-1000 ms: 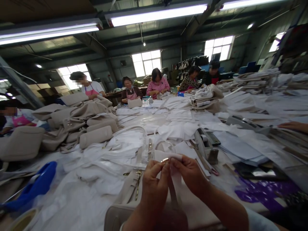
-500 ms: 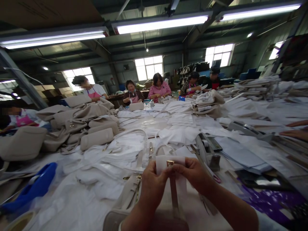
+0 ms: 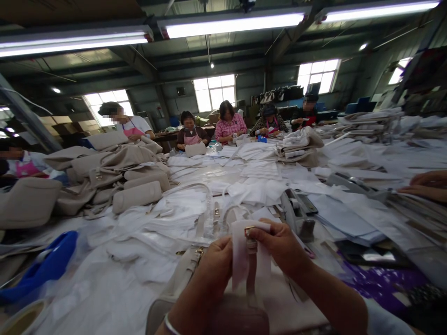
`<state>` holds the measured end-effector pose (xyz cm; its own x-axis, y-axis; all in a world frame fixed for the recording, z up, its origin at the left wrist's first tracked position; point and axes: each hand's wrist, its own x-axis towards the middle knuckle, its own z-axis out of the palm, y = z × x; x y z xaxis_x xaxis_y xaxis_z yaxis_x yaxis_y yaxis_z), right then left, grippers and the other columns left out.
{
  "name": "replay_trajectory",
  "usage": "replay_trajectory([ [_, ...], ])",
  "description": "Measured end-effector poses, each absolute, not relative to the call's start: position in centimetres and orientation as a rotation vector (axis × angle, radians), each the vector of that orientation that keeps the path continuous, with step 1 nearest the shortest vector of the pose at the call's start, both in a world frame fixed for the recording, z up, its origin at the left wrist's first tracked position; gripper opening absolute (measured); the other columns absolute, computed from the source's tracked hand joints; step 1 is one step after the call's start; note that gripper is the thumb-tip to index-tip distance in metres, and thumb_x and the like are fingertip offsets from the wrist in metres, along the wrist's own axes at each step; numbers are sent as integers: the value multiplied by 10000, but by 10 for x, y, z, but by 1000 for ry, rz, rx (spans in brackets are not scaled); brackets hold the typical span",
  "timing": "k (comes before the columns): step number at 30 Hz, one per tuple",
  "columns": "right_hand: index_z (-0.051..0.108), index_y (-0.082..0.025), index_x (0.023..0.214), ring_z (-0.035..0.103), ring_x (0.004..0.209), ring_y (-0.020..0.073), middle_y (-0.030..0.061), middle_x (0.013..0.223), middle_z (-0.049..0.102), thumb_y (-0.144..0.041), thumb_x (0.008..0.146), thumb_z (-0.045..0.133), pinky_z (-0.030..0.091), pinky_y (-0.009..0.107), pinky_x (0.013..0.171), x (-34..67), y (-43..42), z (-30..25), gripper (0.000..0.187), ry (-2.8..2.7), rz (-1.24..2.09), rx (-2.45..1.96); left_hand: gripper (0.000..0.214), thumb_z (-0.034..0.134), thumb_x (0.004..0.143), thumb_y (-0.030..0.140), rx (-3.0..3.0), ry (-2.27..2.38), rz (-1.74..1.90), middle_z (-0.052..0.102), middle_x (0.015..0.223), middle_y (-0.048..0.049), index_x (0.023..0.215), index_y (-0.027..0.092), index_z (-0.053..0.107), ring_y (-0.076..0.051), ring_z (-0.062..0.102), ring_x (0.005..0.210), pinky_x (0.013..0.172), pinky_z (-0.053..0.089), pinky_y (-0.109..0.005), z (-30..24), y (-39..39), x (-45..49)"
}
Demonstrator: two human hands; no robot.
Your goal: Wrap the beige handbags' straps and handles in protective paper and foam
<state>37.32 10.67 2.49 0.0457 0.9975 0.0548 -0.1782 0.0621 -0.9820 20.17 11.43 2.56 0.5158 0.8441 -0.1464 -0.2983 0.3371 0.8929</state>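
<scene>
As right fingers [image 3: 261, 235] pinch a shiny buckle [image 3: 248, 230], sheeting [image 3: 239, 258] droops; a strap [image 3: 251, 273] curves.

Glaring tube lights [image 3: 237, 24] and washed-out windows [image 3: 214, 93] stand against a dim roof [image 3: 240, 53], with picture edges stretched.

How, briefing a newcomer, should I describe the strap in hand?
From the left bag pile, go right to the wearer's left hand and right hand. Between them, before a white sheet, runs the strap, gold metal on top. Unlike straps beyond, it is held up.
</scene>
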Motion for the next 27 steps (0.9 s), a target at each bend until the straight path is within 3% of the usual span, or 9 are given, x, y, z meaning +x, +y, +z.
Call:
replay_trajectory([
  [5,641,-150,678,455,609,114,-19,646,518,-402,782,719,358,234,530,369,103,28,284,-1215,1003,-1139,409,684,841,470,1215,713,765,726,927,-85,1100,157,733,-220,652,894,750,498,-269,32,113,209],
  [9,622,-161,659,469,616,127,4,673,523,-401,850,640,369,240,525,366,100,28,308,-1351,829,-1154,353,651,863,458,1303,790,847,715,871,-59,1033,164,745,-197,623,846,743,477,-262,28,112,216],
  [13,656,-161,793,504,595,129,10,713,534,-453,885,601,414,242,530,381,99,36,311,-1504,1066,-978,337,576,911,465,1397,894,921,662,771,-42,909,156,712,-157,567,715,652,441,-244,25,107,218],
  [17,697,-129,948,564,694,169,52,767,596,-556,852,615,460,281,635,407,108,34,446,-1583,1471,-653,375,493,951,484,1410,833,923,623,763,-34,945,163,686,-137,518,675,618,420,-234,31,98,218],
  [21,715,-112,877,490,568,110,-6,618,558,-475,780,739,416,239,577,411,119,22,376,-1471,1574,-679,368,488,953,485,1474,858,904,534,676,7,955,164,668,-120,473,615,572,382,-223,31,94,218],
  [27,699,-114,793,589,642,134,13,702,654,-313,684,836,478,250,624,392,119,27,265,-1435,1500,-713,307,488,957,425,1699,913,904,552,710,-13,926,162,643,-143,468,662,621,408,-247,31,96,220],
])
